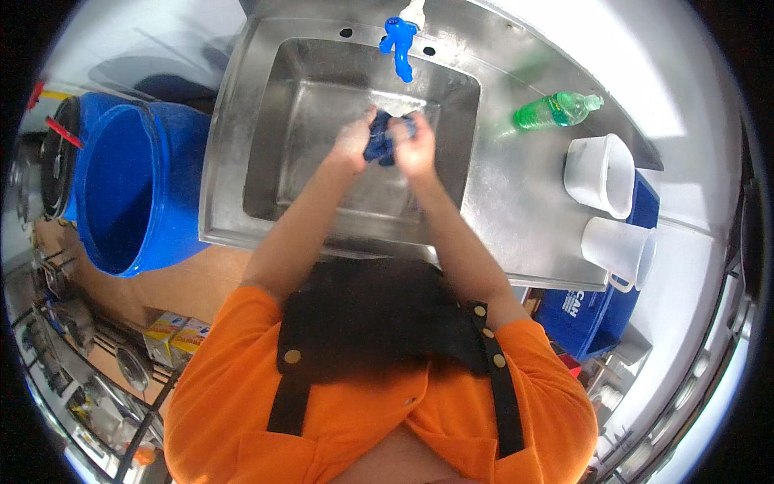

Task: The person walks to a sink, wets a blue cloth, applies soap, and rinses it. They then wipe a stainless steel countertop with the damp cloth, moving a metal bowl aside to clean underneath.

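Note:
A crumpled dark blue cloth (379, 138) is held between my two hands above the basin of a stainless steel sink (338, 199). My left hand (354, 140) grips its left side, thumb uppermost. On the other side my right hand (412, 144) closes around the cloth, its fingers blurred. Both forearms reach in over the sink's front rim. Beyond the hands, a blue plastic tap (400, 48) points down into the basin from the back ledge. Whether water runs from it I cannot tell.
Right of the basin, a green-tinted plastic bottle (556, 111) lies on the steel drainboard (505, 199). Further right are a white plastic tub (589, 172) and a translucent measuring jug (614, 249). A blue crate (580, 314) is below them. An open blue drum (175, 181) stands left of the sink.

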Available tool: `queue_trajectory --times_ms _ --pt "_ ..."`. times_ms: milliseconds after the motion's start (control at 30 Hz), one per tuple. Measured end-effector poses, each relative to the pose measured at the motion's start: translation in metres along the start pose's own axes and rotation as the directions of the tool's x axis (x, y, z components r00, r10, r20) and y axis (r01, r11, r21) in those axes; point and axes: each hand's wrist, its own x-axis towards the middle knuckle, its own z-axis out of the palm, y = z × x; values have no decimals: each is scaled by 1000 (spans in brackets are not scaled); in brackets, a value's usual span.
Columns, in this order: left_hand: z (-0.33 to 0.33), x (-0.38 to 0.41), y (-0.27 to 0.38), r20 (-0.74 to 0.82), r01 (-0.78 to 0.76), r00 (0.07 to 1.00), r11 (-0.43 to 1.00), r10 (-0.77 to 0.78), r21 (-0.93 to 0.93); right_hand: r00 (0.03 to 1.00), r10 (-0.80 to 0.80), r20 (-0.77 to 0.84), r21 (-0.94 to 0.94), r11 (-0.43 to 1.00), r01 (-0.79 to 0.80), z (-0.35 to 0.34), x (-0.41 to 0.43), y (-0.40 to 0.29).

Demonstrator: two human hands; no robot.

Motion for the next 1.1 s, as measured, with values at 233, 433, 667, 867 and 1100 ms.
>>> queue_trajectory --times_ms 233,433,667,867,1100 --pt "-13 -41 44 341 -163 929 986 141 36 842 247 479 212 898 -385 -50 13 -20" --pt "-47 19 -21 418 -574 793 774 444 268 954 -165 252 328 942 76 13 -21 -73" --pt "7 1 -34 393 -152 915 979 86 139 988 -123 -88 -217 971 102 10 12 -67" --pt "13 -26 -18 384 -147 912 989 144 -21 931 -365 -27 -352 875 333 14 -6 -35" --pt "-29 -32 29 455 -565 809 709 373 423 833 240 498 -362 931 -52 -51 32 -9"
